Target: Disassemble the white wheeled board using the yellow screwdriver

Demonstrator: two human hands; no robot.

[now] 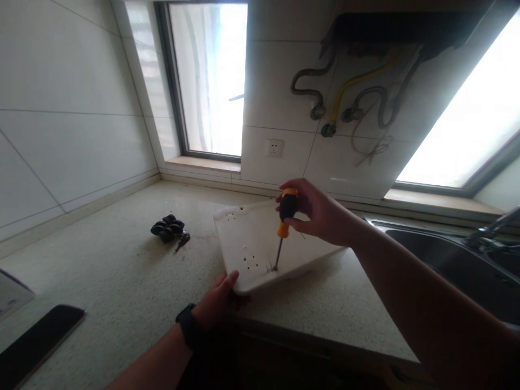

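My right hand (pixel 303 208) is wrapped round the handle of an orange and black screwdriver (pixel 283 230). Its shaft points down, slightly tilted, and the tip meets a white panel (pixel 254 233) close to the front edge, beside a few thin dark marks or bits. Small holes show in groups at the panel's left end. My left hand (pixel 219 298) grips the panel's near left corner, thumb on top and fingers partly hidden below. To the left on the countertop lie several black rounded pieces (pixel 166 227), with a small heap of dark bits (pixel 182 240), perhaps screws, next to them.
The speckled countertop (pixel 134 292) runs along a tiled wall with a socket (pixel 274 148). A phone-like dark slab (pixel 40 341) lies at the lower left. On the right is a steel sink (pixel 430 260) with a tap (pixel 495 230). Hoses (pixel 345 89) hang from the wall above.
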